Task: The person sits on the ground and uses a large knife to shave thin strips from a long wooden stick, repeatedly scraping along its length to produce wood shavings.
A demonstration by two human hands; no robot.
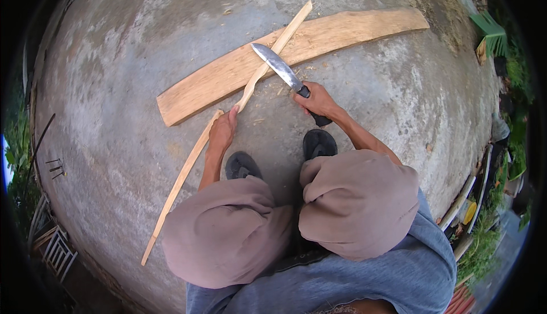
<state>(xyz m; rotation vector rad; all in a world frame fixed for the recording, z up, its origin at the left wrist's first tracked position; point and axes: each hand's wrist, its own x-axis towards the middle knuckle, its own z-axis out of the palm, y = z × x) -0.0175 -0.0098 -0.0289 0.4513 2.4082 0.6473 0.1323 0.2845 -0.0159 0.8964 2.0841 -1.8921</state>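
Observation:
My right hand point(320, 101) is closed round the black handle of a broad-bladed machete point(283, 70). Its blade slants up to the left and crosses a pale, carved wooden stick point(289, 35). The lower end of that stick, shaped with a wavy curve, is gripped in my left hand point(223, 131). Farther up, the stick lies across a thick, slightly bowed wooden plank point(353, 32) on the ground. Whether the blade's edge touches the stick I cannot tell. Beside my left hand, a second thin wooden strip point(179, 187) slants down to the left; its upper end meets the fingers.
Wood shavings point(280, 91) are scattered by the plank on the stained concrete floor point(114, 114). My sandalled feet point(319, 143) are close below the hands, between my bent knees. Green plants and poles point(457, 203) line the right edge; a white rack point(58, 252) is at the lower left.

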